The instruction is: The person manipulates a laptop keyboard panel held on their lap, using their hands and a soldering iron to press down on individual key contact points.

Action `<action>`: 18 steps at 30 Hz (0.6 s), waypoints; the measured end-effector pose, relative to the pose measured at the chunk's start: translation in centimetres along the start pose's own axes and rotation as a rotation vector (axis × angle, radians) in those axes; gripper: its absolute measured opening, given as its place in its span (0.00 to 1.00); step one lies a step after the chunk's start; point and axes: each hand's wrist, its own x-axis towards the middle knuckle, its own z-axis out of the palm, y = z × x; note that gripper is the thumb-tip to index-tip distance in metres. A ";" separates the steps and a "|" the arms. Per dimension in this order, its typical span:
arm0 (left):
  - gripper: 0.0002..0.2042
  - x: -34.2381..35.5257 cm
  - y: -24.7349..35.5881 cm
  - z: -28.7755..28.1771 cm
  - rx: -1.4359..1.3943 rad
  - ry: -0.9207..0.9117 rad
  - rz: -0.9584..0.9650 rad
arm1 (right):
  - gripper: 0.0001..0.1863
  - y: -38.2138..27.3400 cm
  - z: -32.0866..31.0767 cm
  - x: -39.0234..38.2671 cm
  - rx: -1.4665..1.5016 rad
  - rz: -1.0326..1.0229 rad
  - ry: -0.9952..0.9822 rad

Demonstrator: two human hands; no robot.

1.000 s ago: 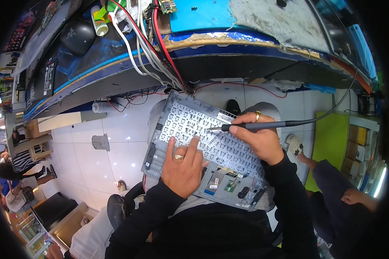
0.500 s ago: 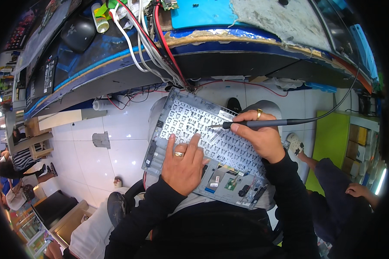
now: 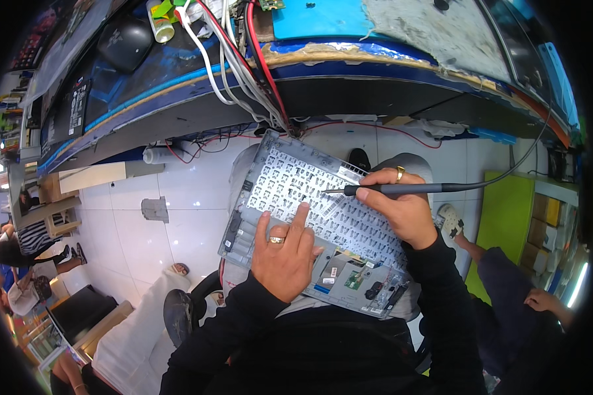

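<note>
A grey laptop top case [image 3: 239, 232] lies tilted across my lap, its inner side up. Set into it is the silvery keyboard back [image 3: 277, 172], covered in small dark marks in rows. My right hand [image 3: 402, 214] grips a soldering iron [image 3: 418, 188] like a pen, its tip pointing left at the middle of the keyboard back; whether the tip touches cannot be made out. My left hand [image 3: 283, 260] rests on the lower part of the case and keyboard back, index and middle fingers stretched out, holding nothing. The touchpad's green circuit board [image 3: 354, 280] shows to its right.
Ahead runs a workbench with a worn edge [image 3: 349, 58], a blue mat [image 3: 319, 20] and a grey cloth [image 3: 435, 43]. White and red cables [image 3: 247, 99] hang off it. The iron's cord [image 3: 530, 151] rises to the right. People sit or stand at both sides, near a green cabinet [image 3: 501, 227].
The iron's tip and my right hand have shifted very slightly right; my left hand keeps its place on the case. At lower left, a person in pale trousers has moved a leg forward.
</note>
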 end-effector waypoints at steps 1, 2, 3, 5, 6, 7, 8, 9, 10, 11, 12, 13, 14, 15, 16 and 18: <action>0.13 0.0 0.0 0.1 -0.002 0.000 0.000 | 0.11 0.0 -0.1 0.0 0.000 -0.001 0.002; 0.13 -0.2 -0.1 0.1 -0.007 -0.008 -0.006 | 0.11 0.0 0.0 0.0 0.003 -0.003 -0.001; 0.14 -0.3 -0.2 0.1 -0.014 -0.017 -0.013 | 0.11 0.0 0.1 0.0 0.007 -0.009 0.000; 0.15 -0.8 -0.3 -0.3 -0.033 -0.015 -0.027 | 0.11 -0.1 0.1 0.0 0.012 -0.016 -0.001; 0.16 -1.1 -0.3 -0.4 -0.058 -0.016 -0.038 | 0.11 0.0 0.1 0.0 0.017 -0.017 0.002; 0.16 -1.6 -0.4 -0.4 -0.059 -0.018 -0.038 | 0.11 0.1 0.1 0.0 0.021 -0.017 0.006; 0.17 -2.2 -0.3 -0.5 -0.045 -0.003 -0.047 | 0.11 0.0 0.1 0.0 0.021 -0.016 0.006; 0.19 -2.7 -0.3 -0.6 -0.031 0.012 -0.056 | 0.10 -0.3 0.0 0.0 0.019 0.036 -0.003; 0.19 -3.3 -0.2 -0.6 -0.032 0.010 -0.057 | 0.09 -0.4 0.0 0.0 0.016 0.087 -0.012; 0.21 -3.8 -0.1 -0.7 -0.025 0.015 -0.092 | 0.09 -0.3 0.0 0.0 0.016 0.090 -0.012; 0.22 -4.1 -0.1 -0.8 -0.017 0.022 -0.127 | 0.09 -0.2 -0.1 -0.1 0.016 0.077 -0.007; 0.22 -4.1 0.0 -0.8 -0.017 0.021 -0.127 | 0.09 -0.3 -0.1 -0.1 0.016 0.064 -0.002; 0.23 -4.1 0.0 -0.8 -0.010 0.023 -0.145 | 0.09 -0.4 -0.1 -0.1 0.016 0.065 -0.002; 0.25 -4.2 0.1 -0.8 -0.001 0.027 -0.166 | 0.09 -0.5 -0.1 -0.1 0.010 0.070 -0.004; 0.25 -4.1 0.1 -0.7 0.001 0.027 -0.169 | 0.09 -0.6 -0.1 0.0 0.005 0.075 -0.005; 0.25 -3.6 0.0 -0.5 0.009 0.023 -0.168 | 0.10 -0.1 0.1 -0.1 0.011 0.040 0.001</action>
